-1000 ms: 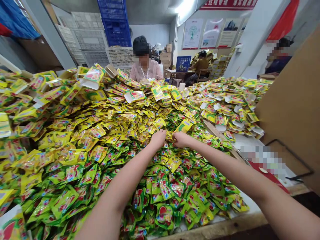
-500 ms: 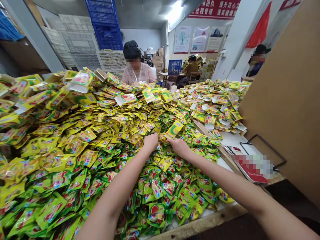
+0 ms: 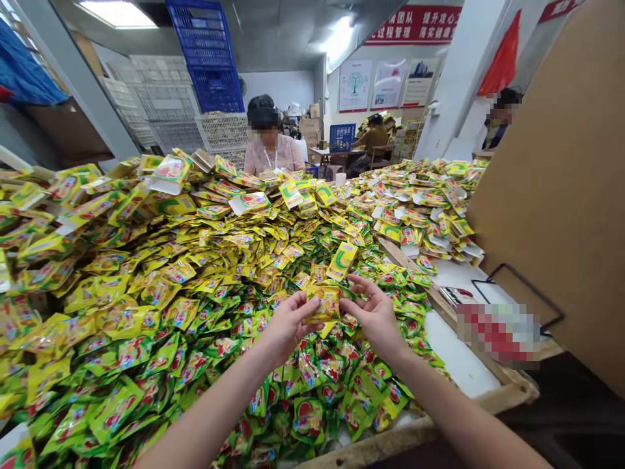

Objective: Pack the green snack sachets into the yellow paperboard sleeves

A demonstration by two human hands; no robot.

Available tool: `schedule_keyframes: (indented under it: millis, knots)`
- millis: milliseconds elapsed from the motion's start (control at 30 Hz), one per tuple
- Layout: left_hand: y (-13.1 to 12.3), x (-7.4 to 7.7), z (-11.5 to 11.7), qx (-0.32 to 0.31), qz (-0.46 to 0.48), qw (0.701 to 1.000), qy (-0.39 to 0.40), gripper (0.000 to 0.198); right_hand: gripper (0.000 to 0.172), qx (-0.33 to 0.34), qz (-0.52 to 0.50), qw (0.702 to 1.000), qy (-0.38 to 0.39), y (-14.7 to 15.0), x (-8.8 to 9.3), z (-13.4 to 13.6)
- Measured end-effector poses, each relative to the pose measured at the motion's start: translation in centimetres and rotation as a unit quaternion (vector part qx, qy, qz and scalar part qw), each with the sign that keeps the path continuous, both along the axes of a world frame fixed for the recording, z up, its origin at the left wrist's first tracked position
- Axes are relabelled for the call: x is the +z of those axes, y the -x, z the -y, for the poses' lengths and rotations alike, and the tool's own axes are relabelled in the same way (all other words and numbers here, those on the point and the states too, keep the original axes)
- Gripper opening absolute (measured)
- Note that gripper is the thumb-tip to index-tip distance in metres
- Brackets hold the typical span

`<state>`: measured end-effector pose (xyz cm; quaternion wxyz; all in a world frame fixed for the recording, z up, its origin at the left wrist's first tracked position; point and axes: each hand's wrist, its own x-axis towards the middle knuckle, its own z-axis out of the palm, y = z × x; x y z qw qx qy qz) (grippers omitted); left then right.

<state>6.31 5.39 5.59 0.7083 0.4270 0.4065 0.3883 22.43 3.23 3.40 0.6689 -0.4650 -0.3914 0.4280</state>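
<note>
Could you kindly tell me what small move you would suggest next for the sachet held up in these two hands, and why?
I would probably turn that yellow sachet over to check its other side, since the left hand and right hand hold it up just above the heap of yellow-green sachets.

Work table [image 3: 371, 448]: white top, plank edging along the near side. Wooden rail [image 3: 424, 290] runs diagonally across the top. Left of the rail, yellow-and-green foil sachets [image 3: 195, 306] lie in a deep, loose heap reaching the near edge; the heap spreads on past the rail's far end, with more sachets right of the rail there. Right of the rail, near end: a red-and-white packet [image 3: 498, 332], blurred, with a small printed card [image 3: 452, 296] just beside it.
</note>
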Motion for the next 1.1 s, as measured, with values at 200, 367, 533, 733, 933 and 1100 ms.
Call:
schedule_keyframes:
  millis: [200,367,533,733,933,1100]
  knots:
    - [-1.6,-1.2,1.0,0.093,0.045,0.994,-0.036,0.047,0.032,0.022,-0.273,0.961,0.046,2.7,-0.9,0.6]
    - [-1.0,-2.3,0.7,0.088,-0.091,0.975,-0.184,0.037,0.029,0.130,-0.247,0.956,0.086,2.0,-0.7,1.2]
    - [-1.1,-2.1,-2.8,-0.077,-0.392,0.793,-0.460,0.013,0.037,0.116,-0.053,0.987,0.094,-1.6,-1.0,0.1]
    - [-6.3,-1.6,-12.4,-0.113,-0.516,0.586,-0.614,0.043,0.039,-0.134,-0.123,0.980,0.080,-4.8,-2.8,-2.1]
    - [-12.0,-3.5,-16.5,-0.188,-0.477,0.541,-0.667,0.044,0.037,-0.157,-0.169,0.971,0.070,-4.1,-3.3,-2.7]
    - [-12.4,-3.5,-16.7,-0.205,-0.441,0.573,-0.660,0.029,0.035,-0.193,-0.211,0.957,0.047,-4.3,-3.4,-3.0]
